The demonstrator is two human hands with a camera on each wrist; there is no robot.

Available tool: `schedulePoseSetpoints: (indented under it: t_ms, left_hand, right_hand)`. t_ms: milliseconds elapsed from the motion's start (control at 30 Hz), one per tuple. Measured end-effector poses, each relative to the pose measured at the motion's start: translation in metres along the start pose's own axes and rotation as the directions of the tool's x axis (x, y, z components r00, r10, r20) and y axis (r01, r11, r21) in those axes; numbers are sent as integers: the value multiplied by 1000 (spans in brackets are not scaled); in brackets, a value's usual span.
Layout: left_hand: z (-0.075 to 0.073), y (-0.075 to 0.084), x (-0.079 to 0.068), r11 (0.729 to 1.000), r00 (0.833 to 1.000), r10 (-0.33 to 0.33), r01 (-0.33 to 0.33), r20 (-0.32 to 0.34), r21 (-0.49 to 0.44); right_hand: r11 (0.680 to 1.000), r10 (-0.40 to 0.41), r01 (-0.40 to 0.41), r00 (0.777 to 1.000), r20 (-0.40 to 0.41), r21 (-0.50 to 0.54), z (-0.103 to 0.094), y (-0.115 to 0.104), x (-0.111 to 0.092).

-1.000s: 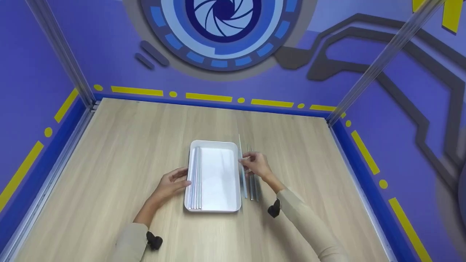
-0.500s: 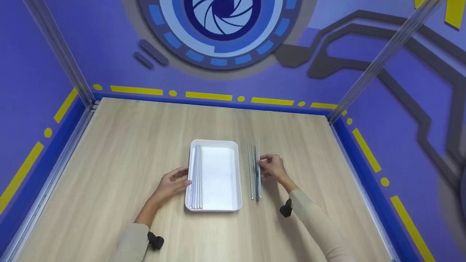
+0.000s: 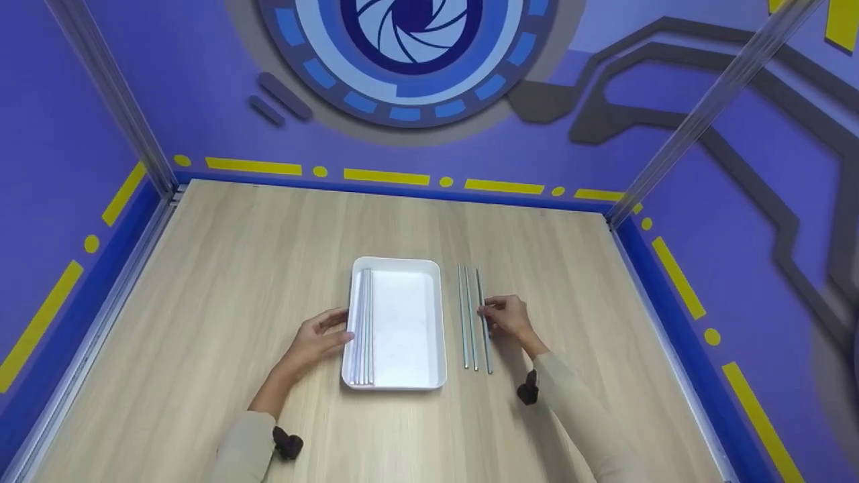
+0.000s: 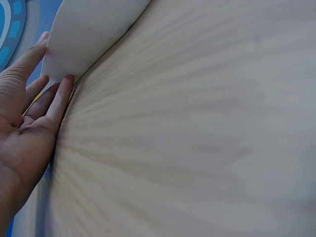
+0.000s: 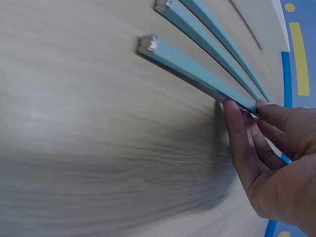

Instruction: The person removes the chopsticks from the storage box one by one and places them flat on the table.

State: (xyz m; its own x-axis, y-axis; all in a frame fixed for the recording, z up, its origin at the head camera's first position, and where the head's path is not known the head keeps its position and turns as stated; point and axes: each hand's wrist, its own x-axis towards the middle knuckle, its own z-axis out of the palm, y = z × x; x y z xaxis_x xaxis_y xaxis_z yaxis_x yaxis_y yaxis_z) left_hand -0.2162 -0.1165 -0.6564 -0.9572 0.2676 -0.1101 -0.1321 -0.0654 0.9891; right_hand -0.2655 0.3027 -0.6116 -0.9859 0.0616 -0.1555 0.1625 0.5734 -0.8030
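In the head view a white tray (image 3: 406,329) lies on the table, with several slim metal chopsticks (image 3: 362,329) side by side along its inner left wall. My left hand (image 3: 321,339) grips the tray's left rim, thumb over the edge and fingers against the outer wall; the left wrist view shows that outer wall (image 4: 91,34). Right of the tray, two chopsticks (image 3: 468,322) lie lengthwise on the table. Beside them, my right hand (image 3: 510,316) pinches a third chopstick (image 3: 488,349) between thumb and fingers. Its square near end (image 5: 147,44) shows in the right wrist view.
The wooden tabletop (image 3: 268,235) runs out to purple walls (image 3: 429,147) at the back and sides. Metal posts (image 3: 134,114) stand at the two back corners. Black cameras (image 3: 288,444) sit on both wrists.
My right hand has carried its chopstick rightward from beside the tray, past the other two, and lowered it at their right. My left hand stays on the tray rim.
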Motion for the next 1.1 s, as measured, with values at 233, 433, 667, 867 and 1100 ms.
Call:
schedulePoseSetpoints:
  t_ms: [233, 433, 667, 867, 1100]
  left_hand:
    - [1, 3, 1, 1000, 1000, -4, 4, 4, -7]
    - [2, 2, 0, 999, 1000, 7, -7, -6, 37]
    - [3, -1, 1, 1000, 1000, -4, 4, 8, 3]
    - [4, -1, 1, 999, 1000, -4, 5, 20, -49]
    - [1, -1, 1, 998, 1000, -3, 4, 12, -56]
  right_hand:
    - [999, -30, 29, 998, -46, -24, 3, 0, -1]
    - [998, -42, 38, 996, -82, -48, 6, 0, 0]
    - [998, -48, 43, 992, -118, -52, 8, 4, 1]
    - [995, -58, 47, 991, -121, -88, 9, 3, 3]
    - [989, -61, 46, 993, -105, -143, 7, -12, 2]
